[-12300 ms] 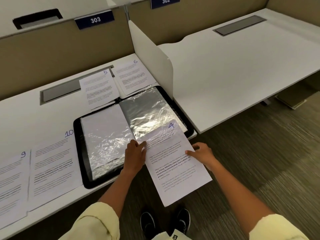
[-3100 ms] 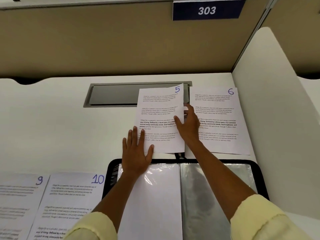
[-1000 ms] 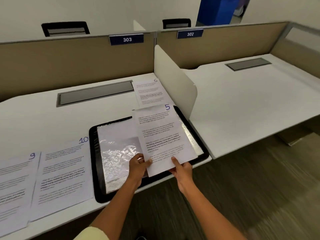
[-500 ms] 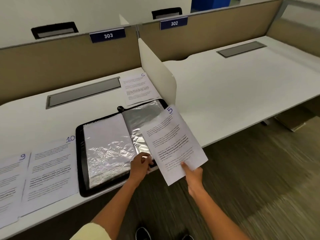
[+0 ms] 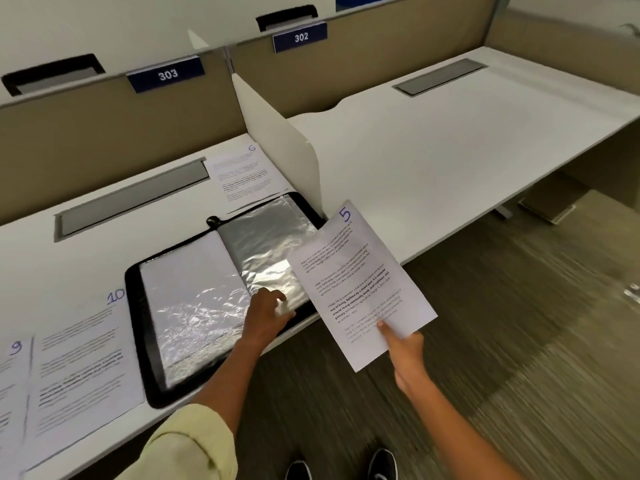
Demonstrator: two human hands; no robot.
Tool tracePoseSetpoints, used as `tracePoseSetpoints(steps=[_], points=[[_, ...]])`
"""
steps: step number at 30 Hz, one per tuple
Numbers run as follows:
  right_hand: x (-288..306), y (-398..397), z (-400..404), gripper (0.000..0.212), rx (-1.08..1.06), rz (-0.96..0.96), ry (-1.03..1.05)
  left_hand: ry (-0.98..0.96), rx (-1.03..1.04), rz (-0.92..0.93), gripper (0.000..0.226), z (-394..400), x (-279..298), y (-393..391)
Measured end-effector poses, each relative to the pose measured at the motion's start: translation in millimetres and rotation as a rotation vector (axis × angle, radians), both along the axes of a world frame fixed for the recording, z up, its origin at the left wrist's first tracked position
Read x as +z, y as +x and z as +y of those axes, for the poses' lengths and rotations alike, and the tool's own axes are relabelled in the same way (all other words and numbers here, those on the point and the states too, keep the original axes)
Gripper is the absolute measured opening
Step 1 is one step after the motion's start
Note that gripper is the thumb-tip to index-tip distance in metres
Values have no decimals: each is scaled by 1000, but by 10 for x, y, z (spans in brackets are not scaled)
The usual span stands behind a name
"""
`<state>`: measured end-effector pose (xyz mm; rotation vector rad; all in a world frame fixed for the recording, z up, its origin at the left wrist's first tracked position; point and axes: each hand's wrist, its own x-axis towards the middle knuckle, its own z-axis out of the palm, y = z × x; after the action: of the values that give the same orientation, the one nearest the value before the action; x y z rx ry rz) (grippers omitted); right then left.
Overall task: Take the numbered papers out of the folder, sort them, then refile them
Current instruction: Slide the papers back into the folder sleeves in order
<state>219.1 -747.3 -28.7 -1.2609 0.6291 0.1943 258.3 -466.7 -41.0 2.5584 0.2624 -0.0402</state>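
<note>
A black folder lies open on the white desk, its clear plastic sleeves showing. My right hand pinches the bottom edge of the paper numbered 5, held in the air just off the desk's front edge, to the right of the folder. My left hand rests at the lower corner of the right-hand sleeve, fingers on the plastic. Paper 6 lies behind the folder. Papers 10 and 9 lie to its left.
A white divider panel stands just right of the folder, separating this desk from the neighbouring desk. A grey cable flap sits at the back. Beige partitions carry the labels 303 and 302. Carpet floor lies below.
Paper 5 was picked up from behind the folder and brought forward. In the last half second my right hand carried it slightly right, and my left hand moved onto the right sleeve's corner.
</note>
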Motion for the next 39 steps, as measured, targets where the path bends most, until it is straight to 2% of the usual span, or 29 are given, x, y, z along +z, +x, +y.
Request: tracePoseSetpoints(steps=[7, 11, 19, 25, 32, 35, 39], points=[[-53, -276, 45, 41, -113, 20, -18, 4, -149, -29, 10, 13, -4, 69], [-78, -449, 124, 46, -175, 13, 9, 6, -209, -27, 21, 58, 45, 92], [-58, -721, 215, 50, -282, -34, 16, -318, 85, -3, 8, 127, 50, 149], [-73, -1002, 274, 50, -314, -42, 12, -459, 192, 18, 23, 155, 40, 163], [-80, -1267, 353, 41, -336, -42, -8, -508, 147, 12, 15, 202, 80, 106], [-54, -1348, 397, 39, -329, -62, -26, -441, 95, -11, 7, 216, 73, 96], [-45, -1427, 458, 38, -314, -71, -57, -386, 105, -81, 9, 162, 61, 63]])
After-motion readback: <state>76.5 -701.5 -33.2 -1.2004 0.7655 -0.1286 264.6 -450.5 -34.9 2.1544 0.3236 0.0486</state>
